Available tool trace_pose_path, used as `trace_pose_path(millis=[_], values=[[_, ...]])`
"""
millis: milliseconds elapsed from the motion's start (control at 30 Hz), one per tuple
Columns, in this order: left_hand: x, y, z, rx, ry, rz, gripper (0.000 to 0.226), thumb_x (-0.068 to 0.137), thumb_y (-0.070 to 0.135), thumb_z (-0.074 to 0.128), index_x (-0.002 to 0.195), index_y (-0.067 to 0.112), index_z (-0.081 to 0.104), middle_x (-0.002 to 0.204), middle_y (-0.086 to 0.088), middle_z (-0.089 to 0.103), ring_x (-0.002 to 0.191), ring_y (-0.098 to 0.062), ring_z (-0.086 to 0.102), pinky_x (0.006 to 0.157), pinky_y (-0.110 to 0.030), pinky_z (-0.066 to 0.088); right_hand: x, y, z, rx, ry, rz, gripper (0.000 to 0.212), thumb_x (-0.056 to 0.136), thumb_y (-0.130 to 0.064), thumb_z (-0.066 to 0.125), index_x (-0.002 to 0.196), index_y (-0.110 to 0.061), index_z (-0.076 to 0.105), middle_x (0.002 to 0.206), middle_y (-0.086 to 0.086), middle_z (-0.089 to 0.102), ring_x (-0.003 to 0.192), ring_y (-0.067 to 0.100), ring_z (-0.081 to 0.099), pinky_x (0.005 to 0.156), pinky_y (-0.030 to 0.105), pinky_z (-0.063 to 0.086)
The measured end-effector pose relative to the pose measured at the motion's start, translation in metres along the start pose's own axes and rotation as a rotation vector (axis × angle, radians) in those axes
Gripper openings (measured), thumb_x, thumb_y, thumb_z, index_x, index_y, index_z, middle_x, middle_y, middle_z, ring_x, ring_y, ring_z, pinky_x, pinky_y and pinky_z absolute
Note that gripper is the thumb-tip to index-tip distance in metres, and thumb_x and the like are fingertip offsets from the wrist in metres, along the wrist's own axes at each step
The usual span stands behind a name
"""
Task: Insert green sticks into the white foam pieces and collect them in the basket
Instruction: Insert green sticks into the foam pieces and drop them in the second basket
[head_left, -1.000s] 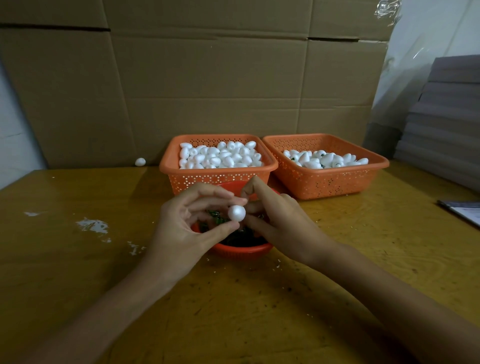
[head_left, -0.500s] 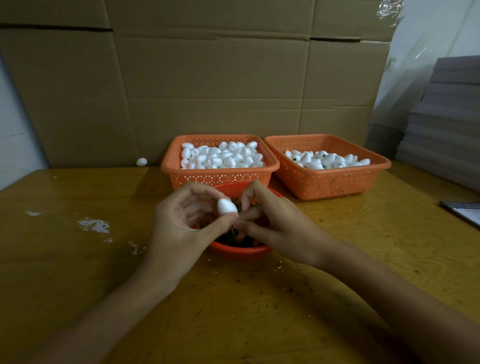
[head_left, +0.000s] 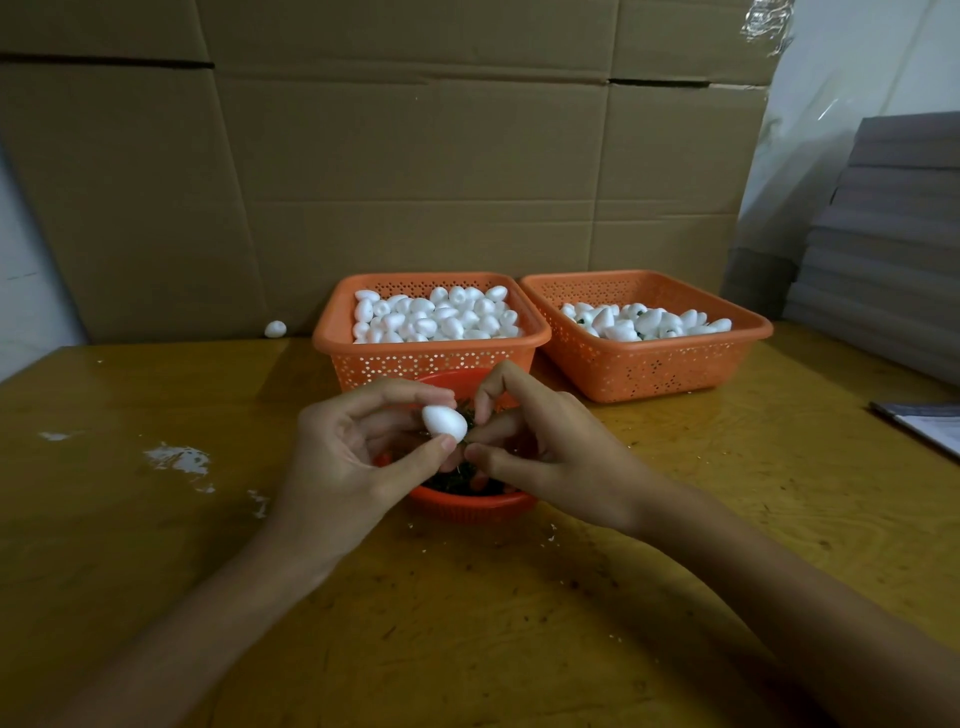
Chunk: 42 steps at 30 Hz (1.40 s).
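While you read this view, note that your left hand (head_left: 343, 457) is curled round a white foam egg (head_left: 444, 421), thumb beneath and fingertips above, with the narrow end turned toward your right hand (head_left: 550, 447). That hand is closed to a fine pinch at the egg's tip, apparently on a green stick (head_left: 465, 440). Only a dark sliver of it shows, so its depth in the foam cannot be told.

Directly beneath both hands sits the red bowl (head_left: 467, 506) of loose green sticks (head_left: 457, 480). Beyond the left hand stands the basket of plain foam eggs (head_left: 426, 358). Beyond the right hand, and farther to its right, stands the basket of finished pieces (head_left: 649, 369).

Likely hazards:
- **Skewed entry.** If you push off the egg's long axis, the stick may break out through the side or bend.
- **Crushing.** Foam probably dents easily, so a tighter left-hand grip to resist the push could mark it.
- **Slip.** The egg is smooth and rounded and could squirt from your fingertips and roll away across the wooden table (head_left: 519, 623). One stray foam egg (head_left: 275, 328) already lies far beyond your left hand.
- **Misfiling.** The two baskets touch, so a careless toss could land the finished piece among the plain ones.
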<state>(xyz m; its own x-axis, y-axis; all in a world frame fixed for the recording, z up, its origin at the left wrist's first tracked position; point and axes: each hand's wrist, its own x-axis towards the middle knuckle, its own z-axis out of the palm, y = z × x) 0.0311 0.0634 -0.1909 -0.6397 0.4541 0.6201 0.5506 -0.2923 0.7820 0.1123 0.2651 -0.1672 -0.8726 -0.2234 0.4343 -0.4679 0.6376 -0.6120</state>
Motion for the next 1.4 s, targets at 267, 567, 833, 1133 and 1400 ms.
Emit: trace_pose_path(millis=[267,567,833,1133,1400], values=[[0.0,0.003,0.004,0.11,0.033,0.033,0.034,0.071,0.011,0.09,0.103,0.011,0.078,0.101,-0.005,0.08,0.089,-0.022,0.079,0.079,-0.032,0.064,-0.001,-0.002,-0.004,-0.344,0.01,-0.09,0.025,0.101,-0.019,0.068,0.111,-0.01,0.046,0.079,-0.009,0.071,0.063,0.003,0.048,0.057,0.035,0.041],[-0.003,0.003,0.006,0.11,-0.002,0.061,0.035,0.078,0.015,0.084,0.112,0.02,0.079,0.11,-0.003,0.074,0.099,-0.022,0.077,0.084,-0.026,0.062,-0.002,0.0,-0.008,-0.143,-0.068,-0.035,0.027,0.097,-0.004,0.067,0.106,-0.011,0.043,0.101,-0.012,0.08,0.093,0.006,0.074,0.076,0.045,0.055],[-0.002,-0.001,0.006,0.114,-0.011,0.033,0.037,0.082,0.018,0.085,0.116,0.031,0.079,0.112,-0.001,0.074,0.103,-0.023,0.076,0.086,-0.033,0.063,-0.002,0.002,-0.007,-0.053,-0.074,-0.043,0.026,0.099,-0.003,0.066,0.108,-0.008,0.042,0.106,-0.006,0.08,0.099,0.013,0.075,0.081,0.051,0.056],[-0.012,0.004,0.005,0.782,-0.324,0.233,0.045,0.1,0.054,0.055,0.141,0.038,0.058,0.143,0.019,0.051,0.134,-0.003,0.049,0.106,-0.018,0.042,-0.008,0.061,-0.066,-0.132,0.697,0.268,0.01,0.104,-0.011,0.061,0.112,-0.01,0.054,0.107,-0.003,0.079,0.097,0.019,0.076,0.08,0.044,0.063],[-0.013,0.001,0.006,1.073,-0.47,0.234,0.051,0.104,0.065,0.035,0.104,0.03,0.073,0.108,0.019,0.069,0.103,-0.005,0.063,0.095,-0.033,0.047,-0.021,0.103,-0.094,-0.868,0.656,0.472,0.026,0.107,-0.029,0.053,0.123,-0.016,0.068,0.115,0.011,0.074,0.115,0.035,0.053,0.084,0.046,0.046]])
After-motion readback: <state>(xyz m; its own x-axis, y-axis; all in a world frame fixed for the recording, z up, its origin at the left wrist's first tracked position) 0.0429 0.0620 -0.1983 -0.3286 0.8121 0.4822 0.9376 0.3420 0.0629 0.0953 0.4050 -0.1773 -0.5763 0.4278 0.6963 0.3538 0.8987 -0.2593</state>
